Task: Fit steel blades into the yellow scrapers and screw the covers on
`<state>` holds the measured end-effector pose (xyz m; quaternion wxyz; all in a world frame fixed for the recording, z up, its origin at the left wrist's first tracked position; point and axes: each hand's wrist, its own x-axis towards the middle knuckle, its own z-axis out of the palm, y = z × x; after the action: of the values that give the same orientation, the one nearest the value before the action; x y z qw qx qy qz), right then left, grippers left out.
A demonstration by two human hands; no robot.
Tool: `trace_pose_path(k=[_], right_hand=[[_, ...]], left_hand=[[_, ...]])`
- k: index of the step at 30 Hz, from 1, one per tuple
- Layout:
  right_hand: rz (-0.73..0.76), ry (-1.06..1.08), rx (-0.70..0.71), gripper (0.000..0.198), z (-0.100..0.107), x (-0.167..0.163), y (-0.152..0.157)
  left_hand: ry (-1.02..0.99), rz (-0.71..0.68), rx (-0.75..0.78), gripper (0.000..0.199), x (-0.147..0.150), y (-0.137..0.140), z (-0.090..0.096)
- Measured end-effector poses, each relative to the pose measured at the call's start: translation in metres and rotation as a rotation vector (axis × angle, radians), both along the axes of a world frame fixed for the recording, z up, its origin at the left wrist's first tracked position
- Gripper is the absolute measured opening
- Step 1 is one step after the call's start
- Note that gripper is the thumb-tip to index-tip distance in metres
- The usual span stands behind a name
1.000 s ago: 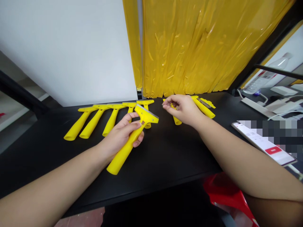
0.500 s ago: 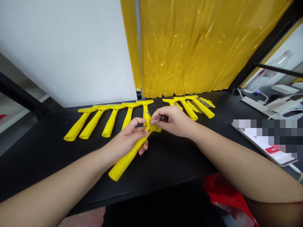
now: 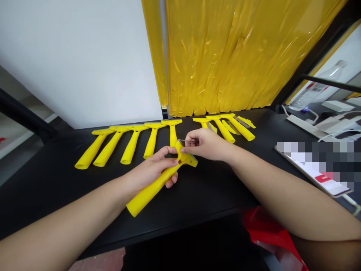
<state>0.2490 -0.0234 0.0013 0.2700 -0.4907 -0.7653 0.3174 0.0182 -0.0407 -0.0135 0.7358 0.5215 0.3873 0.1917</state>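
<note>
My left hand (image 3: 158,165) is wrapped round the neck of a yellow blade scraper (image 3: 150,190), its hollow handle slanting down to the left. The scraper's head points up and right, with a small screw showing on its yellow end. Closed at that head, my right hand (image 3: 205,143) pinches a thin metal rod (image 3: 184,140), perhaps a hex key. The rod reaches the head's upper edge; its other end is hidden in my fingers. Behind my left hand, several yellow scrapers (image 3: 129,148) lie in a row on the black tabletop (image 3: 203,199).
More yellow scrapers (image 3: 225,130) and loose yellow heads (image 3: 246,121) lie behind my right hand. A white panel (image 3: 84,64) and yellow plastic sheeting (image 3: 214,56) stand at the back. To the right are a tablet-like device (image 3: 313,175), cables and a plastic bottle (image 3: 318,84).
The scraper's head has turned and dipped slightly, showing its screw end more. My right hand has shifted a little right, and the rod now lies along the head's upper edge.
</note>
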Motion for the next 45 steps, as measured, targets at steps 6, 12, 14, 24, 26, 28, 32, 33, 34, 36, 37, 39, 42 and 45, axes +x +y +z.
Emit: trace_pose_path(k=[6,12,14,24,26,28,32,33,34,36,37,39,42,45], right_hand=[[0.012,0.095,0.022,0.024,-0.005,0.012,0.005],[0.004,-0.025,0.179,0.020,0.008,0.035,0.001],[0.008,-0.011,0.228,0.018,0.013,0.039,-0.002],[0.110,-0.117,0.338,0.011,0.019,0.039,-0.006],[0.100,-0.124,0.336,0.011,0.018,0.040,-0.004],[0.095,-0.135,0.336,0.010,0.017,0.041,-0.003],[0.105,-0.163,0.353,0.009,0.016,0.041,-0.003],[0.105,-0.164,0.357,0.009,0.016,0.041,-0.004],[0.102,-0.163,0.359,0.009,0.017,0.041,-0.004],[0.095,-0.158,0.353,0.009,0.018,0.040,-0.005],[0.095,-0.156,0.347,0.009,0.018,0.040,-0.005],[0.103,-0.150,0.338,0.009,0.019,0.040,-0.006],[0.106,-0.138,0.334,0.009,0.019,0.040,-0.006],[0.083,-0.142,0.344,0.009,0.018,0.040,-0.006]], left_hand=[[-0.070,0.011,-0.128,0.037,-0.001,0.006,-0.003],[-0.120,0.065,-0.155,0.032,-0.002,0.005,0.005],[-0.142,0.132,-0.164,0.029,-0.002,0.004,0.010],[-0.208,0.283,-0.161,0.036,-0.004,0.007,0.005],[-0.205,0.278,-0.153,0.034,-0.005,0.008,0.003],[-0.208,0.277,-0.143,0.033,-0.006,0.009,0.002],[-0.209,0.269,-0.111,0.032,-0.006,0.008,0.001],[-0.208,0.268,-0.103,0.032,-0.006,0.008,0.001],[-0.208,0.269,-0.096,0.032,-0.006,0.008,0.001],[-0.209,0.278,-0.090,0.032,-0.006,0.007,0.002],[-0.211,0.286,-0.091,0.033,-0.006,0.007,0.002],[-0.211,0.301,-0.094,0.034,-0.006,0.007,0.003],[-0.218,0.308,-0.095,0.036,-0.006,0.008,0.003],[-0.222,0.297,-0.091,0.038,-0.006,0.008,0.001]])
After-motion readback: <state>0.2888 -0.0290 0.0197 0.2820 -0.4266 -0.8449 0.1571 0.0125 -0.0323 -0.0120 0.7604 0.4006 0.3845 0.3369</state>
